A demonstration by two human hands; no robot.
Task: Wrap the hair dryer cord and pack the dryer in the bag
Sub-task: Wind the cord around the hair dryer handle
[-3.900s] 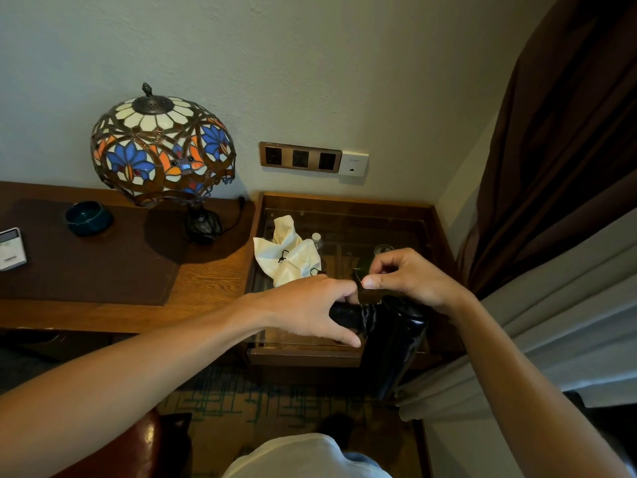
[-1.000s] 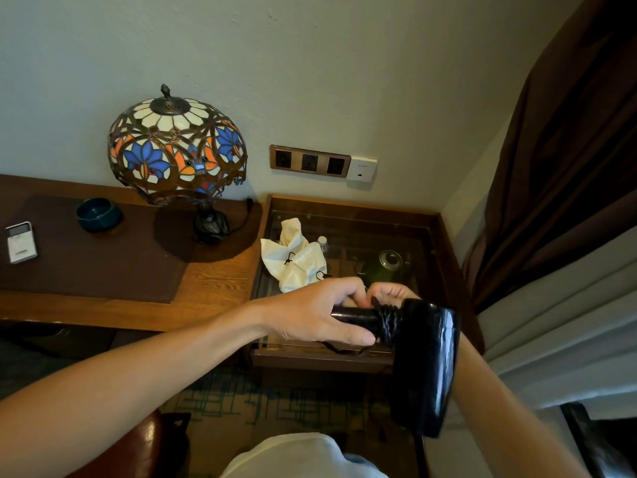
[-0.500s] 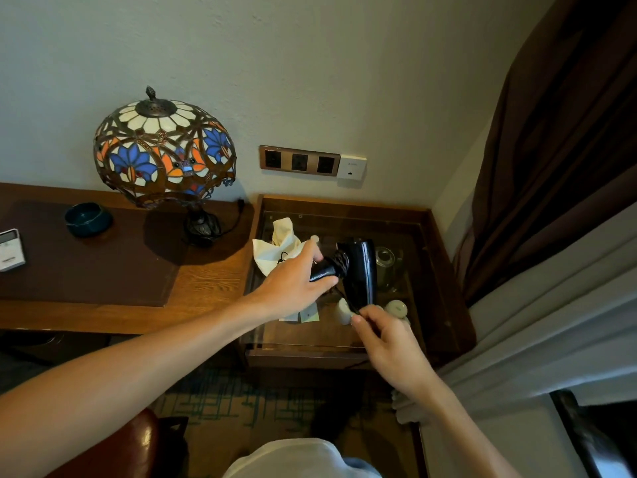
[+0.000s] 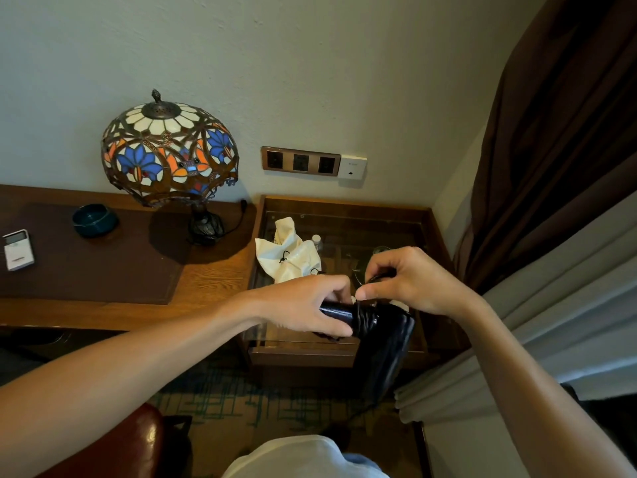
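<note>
CHANGE: hair dryer (image 4: 382,343) is lifted back off the glass-topped side table (image 4: 427,219), now at its front edge, cord (image 4: 366,317) coiled on handle; wrapping looks nearly done | left hand (image 4: 303,307) closed around handle | right hand (image 4: 410,279) pinches cord end | bag (image 4: 287,251) lies empty on table, behind hands

We note a glossy black hair dryer (image 4: 386,343), cord coils (image 4: 367,320) apparently around its handle; crumpled cream drawstring bag (image 4: 287,251) behind.
</note>
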